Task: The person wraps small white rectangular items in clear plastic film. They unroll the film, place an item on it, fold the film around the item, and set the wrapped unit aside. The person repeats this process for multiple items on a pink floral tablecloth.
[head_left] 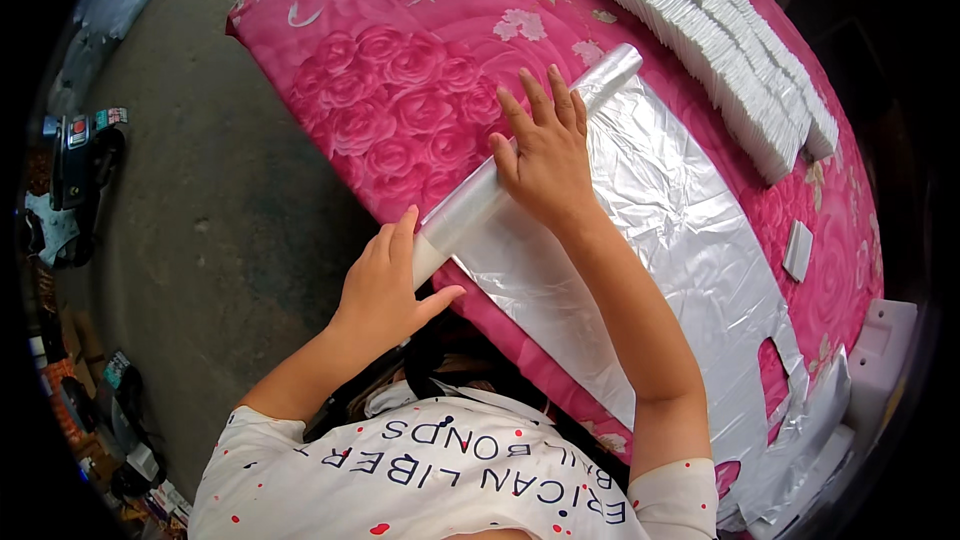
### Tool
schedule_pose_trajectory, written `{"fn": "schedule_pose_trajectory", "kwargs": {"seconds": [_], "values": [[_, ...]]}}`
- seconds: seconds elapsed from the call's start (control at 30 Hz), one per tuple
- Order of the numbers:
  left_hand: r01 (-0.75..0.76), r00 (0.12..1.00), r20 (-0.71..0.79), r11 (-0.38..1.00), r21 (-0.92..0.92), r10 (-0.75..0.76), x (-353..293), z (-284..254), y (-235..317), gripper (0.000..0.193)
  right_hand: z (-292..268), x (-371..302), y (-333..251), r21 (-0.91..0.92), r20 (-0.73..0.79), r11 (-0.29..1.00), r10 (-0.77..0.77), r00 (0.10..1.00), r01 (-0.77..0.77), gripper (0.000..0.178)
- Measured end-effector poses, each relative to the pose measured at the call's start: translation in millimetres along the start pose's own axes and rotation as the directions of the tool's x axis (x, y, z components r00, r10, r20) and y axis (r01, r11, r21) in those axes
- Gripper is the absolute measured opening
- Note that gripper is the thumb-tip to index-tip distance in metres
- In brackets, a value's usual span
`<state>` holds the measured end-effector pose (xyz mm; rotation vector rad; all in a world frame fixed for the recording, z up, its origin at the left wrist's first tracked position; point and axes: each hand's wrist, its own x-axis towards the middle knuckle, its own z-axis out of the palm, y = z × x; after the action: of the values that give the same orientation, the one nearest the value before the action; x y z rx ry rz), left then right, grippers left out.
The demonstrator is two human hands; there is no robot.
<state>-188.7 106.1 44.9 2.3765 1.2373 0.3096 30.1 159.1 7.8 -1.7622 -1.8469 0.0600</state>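
In the head view, the left hand [375, 290] rests at the near end of a silvery film roll [465, 212], thumb spread wide from the fingers; the right hand [548, 165] lies across its middle, fingers fanned. The roll slants from the left hand to beyond the right fingertips. Its loose sheet [690, 210] spreads under and right of the right forearm, already creased (with a gap at its far end). Uneven pressure between the hands could skew the roll and deepen those wrinkles; a dragging forearm might tear the film. White stacks [730, 90] beyond the right hand look easily toppled if bumped.
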Motion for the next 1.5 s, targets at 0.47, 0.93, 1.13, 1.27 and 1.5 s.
{"fn": "schedule_pose_trajectory", "kwargs": {"seconds": [0.47, 0.93, 1.13, 1.27, 1.5], "values": [[0.721, 0.566, 0.583, -0.008, -0.692, 0.583, 6, 20, 61, 0.092, -112, -66, -20, 0.966, 0.213, -0.247, 0.598, 0.773, -0.075, 0.063], [0.61, 0.426, 0.878, 0.647, -0.457, 0.218, -22, 58, 88, 0.03, -154, -210, 75, 0.995, 0.09, -0.097, 0.863, 0.497, -0.012, 0.052], [0.579, 0.388, 0.91, 0.731, -0.362, 0.144, -42, 58, 72, 0.03, -188, -257, 124, 0.932, 0.038, 0.134, 0.888, 0.458, -0.336, 0.03], [0.513, 0.428, 0.89, 0.769, -0.381, 0.156, -49, 56, 72, 0.03, -194, -259, 115, 0.764, 0.226, 0.185, 0.82, 0.526, -0.618, 0.025], [0.468, 0.473, 0.872, 0.804, -0.367, 0.123, -49, 49, 84, 0.031, -197, -258, 103, 0.647, 0.448, 0.245, 0.644, 0.62, -0.722, 0.021]]}}
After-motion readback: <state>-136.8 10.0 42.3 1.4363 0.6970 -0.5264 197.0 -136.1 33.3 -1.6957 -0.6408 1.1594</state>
